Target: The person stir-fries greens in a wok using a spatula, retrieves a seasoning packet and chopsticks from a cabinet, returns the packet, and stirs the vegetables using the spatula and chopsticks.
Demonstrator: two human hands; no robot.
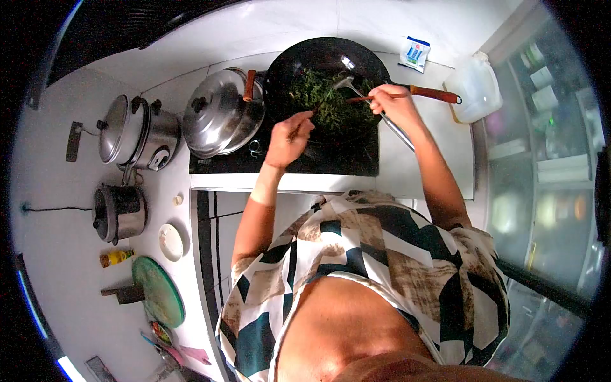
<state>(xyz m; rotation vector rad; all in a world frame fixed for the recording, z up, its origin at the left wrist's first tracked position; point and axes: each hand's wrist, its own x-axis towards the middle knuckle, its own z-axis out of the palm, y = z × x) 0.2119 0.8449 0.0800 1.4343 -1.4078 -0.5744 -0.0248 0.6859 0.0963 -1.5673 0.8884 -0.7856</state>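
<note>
A black wok (284, 58) on the cooktop holds a heap of dark leafy greens (310, 91). My left hand (291, 139) is closed at the wok's near left rim, pinching a thin, dark stick, apparently a chopstick, whose tip points into the greens. Over the right side of the wok, my right hand (396, 107) is closed around a reddish-brown chopstick (359, 99). A metal spatula (344, 83) rests with its head among the greens; its handle passes beneath my right hand towards the near counter. Whether that hand also touches the spatula, I cannot tell.
The wok's wooden handle (435, 94) juts right, towards a translucent plastic container (472, 89). A lidded steel pot (216, 113) stands left of the wok on the black cooktop (318, 159). Rice cookers, a white bowl (170, 242) and a green cutting board (159, 293) line the left counter.
</note>
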